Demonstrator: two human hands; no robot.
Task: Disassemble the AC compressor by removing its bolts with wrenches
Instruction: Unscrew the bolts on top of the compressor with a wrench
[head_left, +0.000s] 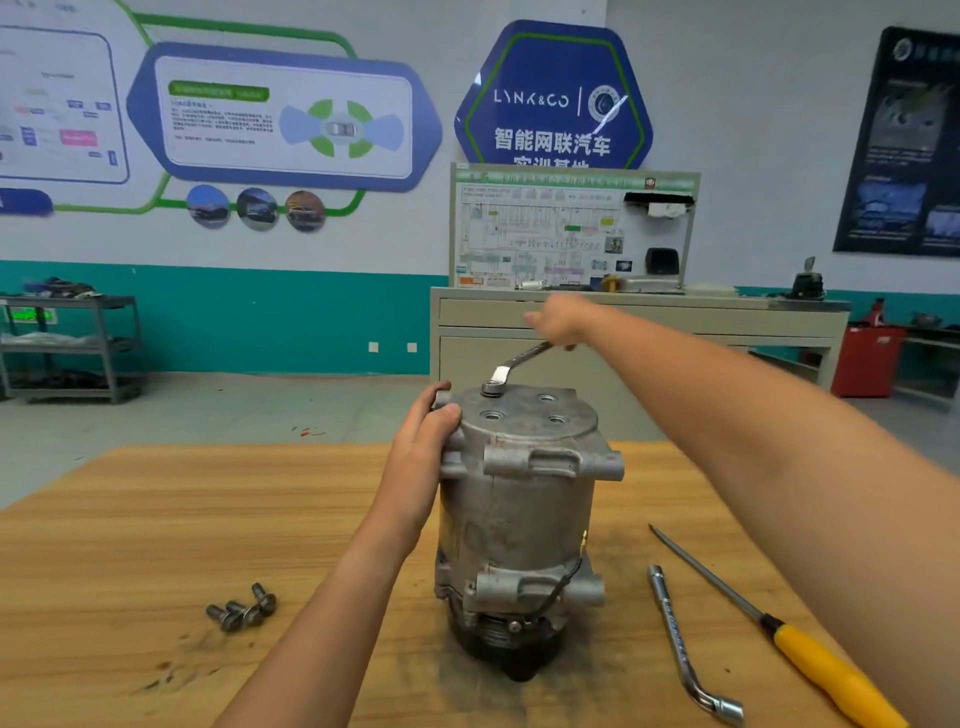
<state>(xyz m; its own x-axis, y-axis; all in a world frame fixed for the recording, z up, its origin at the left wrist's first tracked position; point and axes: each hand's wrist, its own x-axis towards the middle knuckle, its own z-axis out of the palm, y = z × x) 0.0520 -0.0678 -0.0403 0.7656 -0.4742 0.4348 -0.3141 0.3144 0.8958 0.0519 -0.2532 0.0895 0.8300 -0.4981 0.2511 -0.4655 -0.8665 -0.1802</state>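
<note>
Compressor (519, 519) stands on end mid-tabletop (156, 519), pulley end down; the left hand (421, 441) grips its upper rim, fingers curled over the edge; the right hand (558, 319) is clamped round the far end of a ring wrench (519, 358) whose ring sits on a bolt (491, 387) in the top face; three other holes there look empty. To do it well, keep the ring fully seated and level, pull in a smooth arc, and brace the body against tipping. The bolt head is hidden under the ring; the right fingers are blurred; the screwdriver (779, 623) handle runs out of frame.
</note>
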